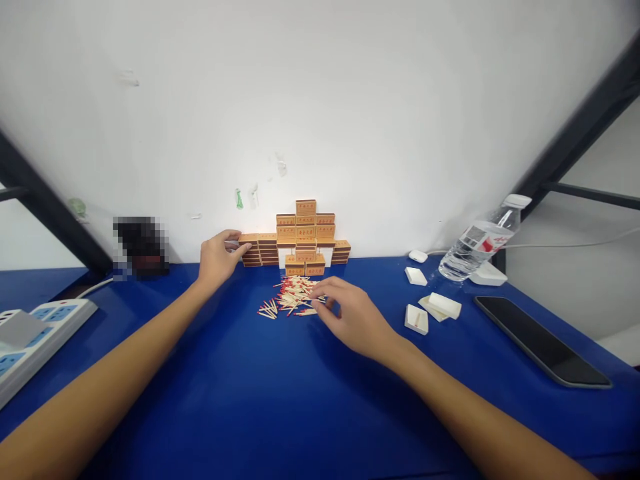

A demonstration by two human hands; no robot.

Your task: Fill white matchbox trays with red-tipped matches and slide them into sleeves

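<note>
Orange-brown matchboxes [306, 232] stand stacked in a stepped wall against the white wall, tallest in the middle. At its left end, my left hand [220, 257] has its thumb in front and its fingers around the side of a low matchbox stack [259, 250]. A loose pile of red-tipped matches [296, 291] lies on the blue table in front of the boxes. My right hand [353, 313] is at the pile's right side, its thumb and fingertips closed together on what looks like a match [319, 300]; the fingers partly hide it.
White inner trays [417, 320] and a pale folded piece [440, 306] lie to the right. Beyond them are a tilted water bottle [480, 243] and a black phone [540, 340]. A power strip [47, 333] lies at left, near a blurred dark object [143, 245].
</note>
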